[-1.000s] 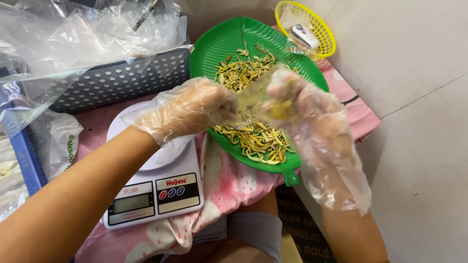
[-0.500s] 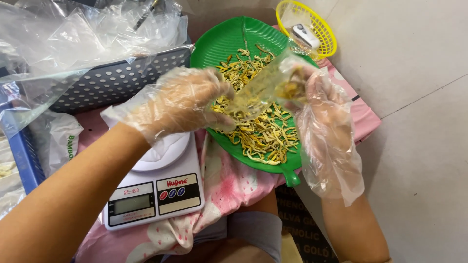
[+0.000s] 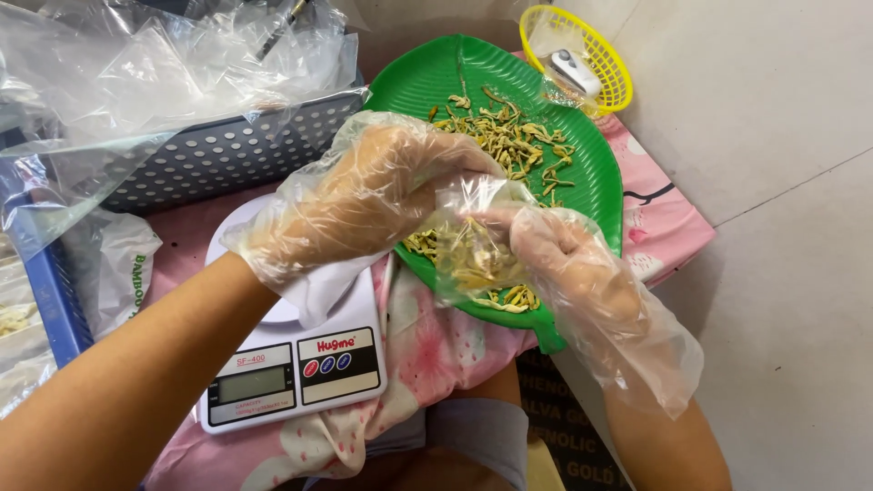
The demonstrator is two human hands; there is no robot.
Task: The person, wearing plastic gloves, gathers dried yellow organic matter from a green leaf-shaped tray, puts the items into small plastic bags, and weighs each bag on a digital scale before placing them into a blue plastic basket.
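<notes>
Both my hands wear loose clear plastic gloves. My left hand (image 3: pixel 364 195) and my right hand (image 3: pixel 573 273) together hold a small clear plastic bag (image 3: pixel 468 241) with pale yellow dried strips inside. The bag hangs over the near end of a green leaf-shaped tray (image 3: pixel 600 177), which carries a heap of the same dried strips (image 3: pixel 509 141). A white digital kitchen scale (image 3: pixel 291 364) sits just below my left hand; its platform is mostly hidden by that hand.
A grey perforated basket (image 3: pixel 209 159) heaped with clear plastic bags stands at the back left. A yellow mesh basket (image 3: pixel 596 45) holding a small white device sits at the back right. A pink floral cloth (image 3: pixel 427 350) covers the surface. Blue crate edge (image 3: pixel 55 291) at left.
Both hands came down and toward me with the bag, from over the tray's middle to its near end. My left hand now covers the bag's top.
</notes>
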